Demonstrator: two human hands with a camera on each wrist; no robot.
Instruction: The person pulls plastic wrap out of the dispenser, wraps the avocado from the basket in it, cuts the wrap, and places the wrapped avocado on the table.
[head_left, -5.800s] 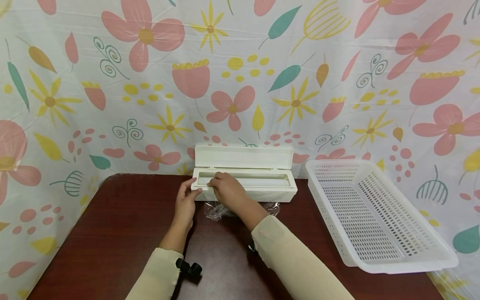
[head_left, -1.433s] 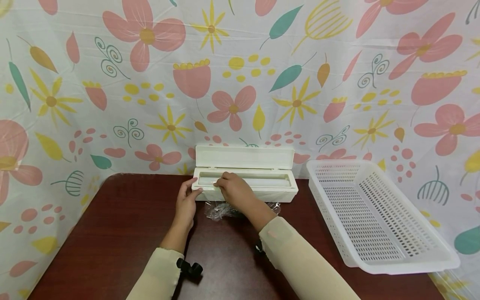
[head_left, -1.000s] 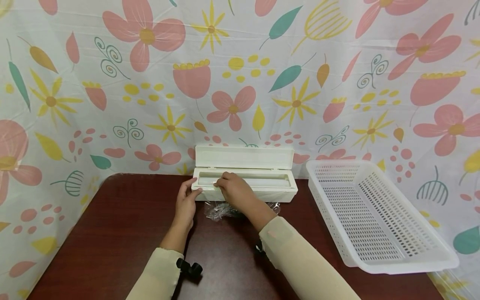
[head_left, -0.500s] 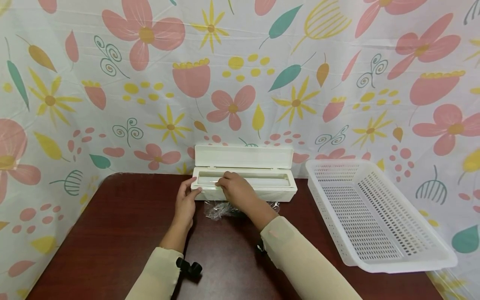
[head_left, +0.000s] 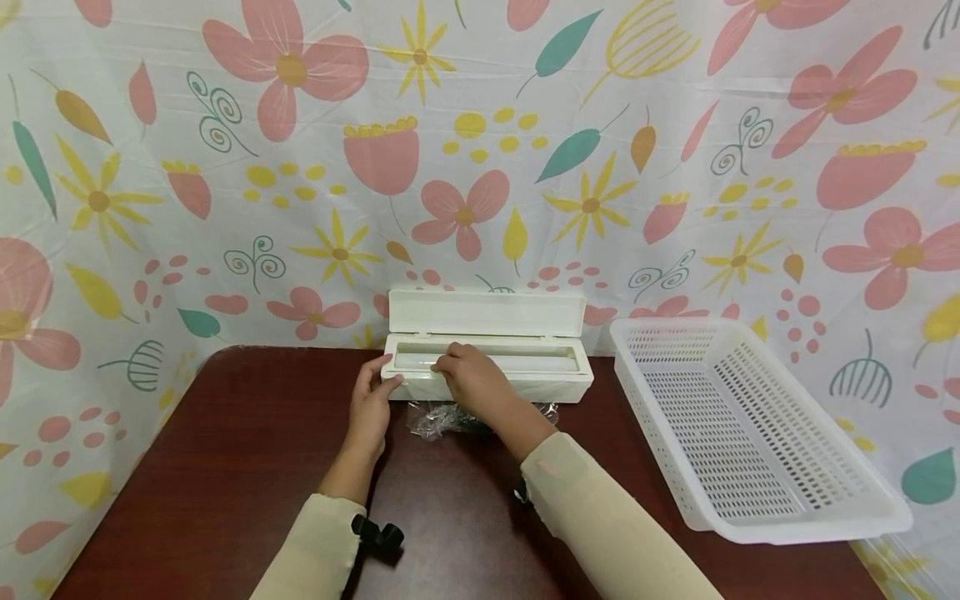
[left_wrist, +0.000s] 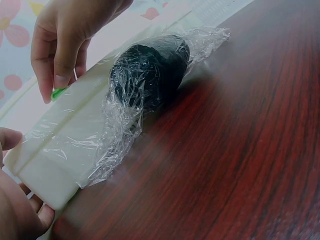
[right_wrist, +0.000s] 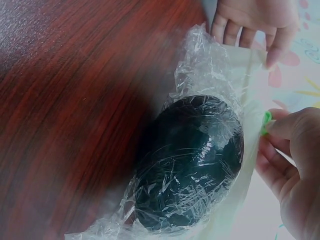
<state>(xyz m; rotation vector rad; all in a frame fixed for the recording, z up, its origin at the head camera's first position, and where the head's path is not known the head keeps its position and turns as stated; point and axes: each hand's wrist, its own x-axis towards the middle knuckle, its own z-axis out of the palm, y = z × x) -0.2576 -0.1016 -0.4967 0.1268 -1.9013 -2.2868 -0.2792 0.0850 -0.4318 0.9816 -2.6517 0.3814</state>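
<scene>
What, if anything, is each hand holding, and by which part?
The right hand pinches a green tab; just where is too small to tell. The left hand grips the box by its left end.

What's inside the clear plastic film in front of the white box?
A dark, rounded object shows through the clear plastic film; its underside, toward the table, cannot be seen.

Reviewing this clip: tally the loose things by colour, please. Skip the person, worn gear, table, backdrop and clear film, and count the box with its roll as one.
White: 2 (long rectangular box with raised lid; rectangular perforated plastic basket)
Dark, nearly black: 1 (rounded object wrapped in film)
Bright green: 1 (small piece pinched in the right hand)
Total: 4
</scene>
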